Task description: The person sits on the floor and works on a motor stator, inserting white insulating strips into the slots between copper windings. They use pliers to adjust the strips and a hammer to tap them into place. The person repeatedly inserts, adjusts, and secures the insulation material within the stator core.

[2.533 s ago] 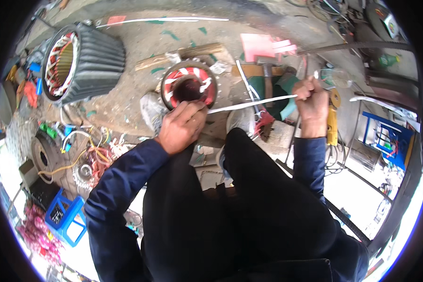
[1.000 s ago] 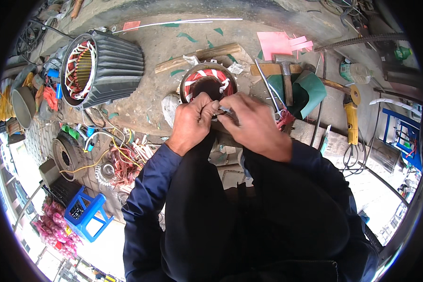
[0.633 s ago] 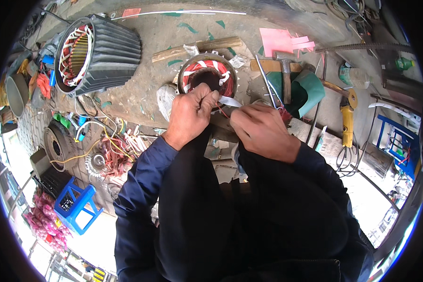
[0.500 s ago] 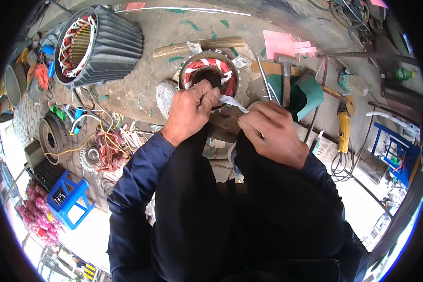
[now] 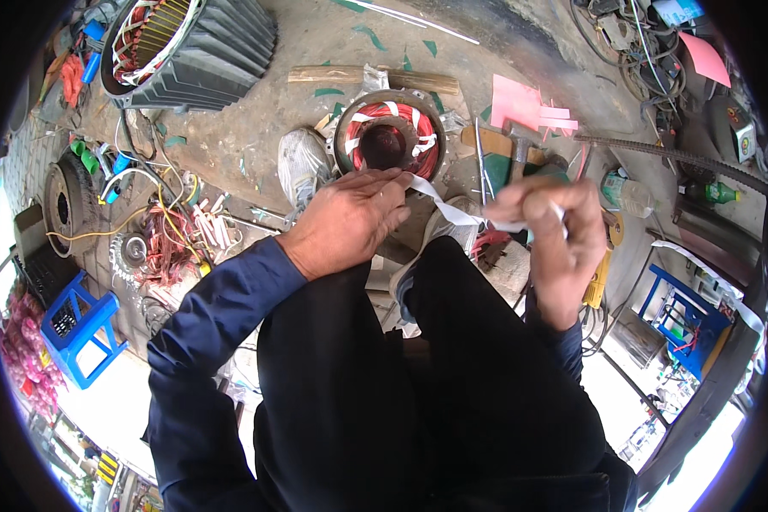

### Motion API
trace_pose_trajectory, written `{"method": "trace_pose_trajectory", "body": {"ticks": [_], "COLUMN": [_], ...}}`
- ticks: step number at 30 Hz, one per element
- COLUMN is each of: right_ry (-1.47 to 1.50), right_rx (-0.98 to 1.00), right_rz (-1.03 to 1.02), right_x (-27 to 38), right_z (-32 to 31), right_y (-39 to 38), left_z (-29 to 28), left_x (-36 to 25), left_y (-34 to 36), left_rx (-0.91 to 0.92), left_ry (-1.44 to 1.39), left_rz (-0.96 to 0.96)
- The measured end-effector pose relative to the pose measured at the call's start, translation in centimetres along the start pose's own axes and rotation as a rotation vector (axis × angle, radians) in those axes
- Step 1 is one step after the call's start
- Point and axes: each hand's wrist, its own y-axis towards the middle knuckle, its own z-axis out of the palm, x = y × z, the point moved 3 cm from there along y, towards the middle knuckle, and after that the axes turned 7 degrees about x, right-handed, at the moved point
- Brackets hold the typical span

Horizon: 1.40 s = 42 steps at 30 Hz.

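On the ground ahead of my knees stands a small motor stator (image 5: 427, 136). It has red windings bound with white tape around a dark round bore. My left hand (image 5: 350, 218) lies over its near rim, fingers together, and a strip of white tape (image 5: 444, 207) comes out at the fingertips. To the right, my right hand (image 5: 563, 235) is raised, partly blurred, with its fingers closed on the tape's other stretch. The strip hangs slightly slack between both hands. What lies under the left fingers is hidden.
A large finned motor housing (image 5: 222, 60) stands at upper left. Right of the small stator lie a hammer (image 5: 520, 154), pink sheets (image 5: 514, 101) and a yellow angle grinder (image 5: 600, 277). A wooden strip (image 5: 316, 75) lies behind it. Blue stools (image 5: 77, 328) stand at the sides.
My right hand has moved right, away from the stator, drawing out a longer length of tape. My left hand has shifted slightly nearer, and its fingers now lie across the rim.
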Motion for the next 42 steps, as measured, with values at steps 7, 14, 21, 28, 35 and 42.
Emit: {"method": "trace_pose_trajectory", "body": {"ticks": [7,14,21,28,35,42], "right_ry": [0.121,0.26,0.262,0.22,0.137,0.158], "right_rx": [-0.032,0.014,0.078,0.23,0.318,0.341], "right_rz": [0.426,0.591,0.592,0.426,0.254,0.169], "right_x": [-4.6,-8.0,-10.4,-10.7,-10.4,-10.4], "right_z": [-2.2,-2.0,-0.8,-0.4,-0.9,-1.0], "right_y": [4.5,6.7,7.0,5.8,4.4,3.8], "left_z": [0.0,-0.2,-0.3,-0.3,-0.2,-0.1], "left_x": [0.0,-0.1,-0.2,-0.1,0.0,0.0], "left_y": [-0.8,-0.8,-0.8,-0.8,-0.9,-0.9], "left_rx": [0.169,0.164,0.133,0.061,0.082,0.09], "left_ry": [0.139,0.127,0.095,0.119,0.086,0.091], "left_rz": [0.113,0.114,0.105,0.115,0.1,0.09]}}
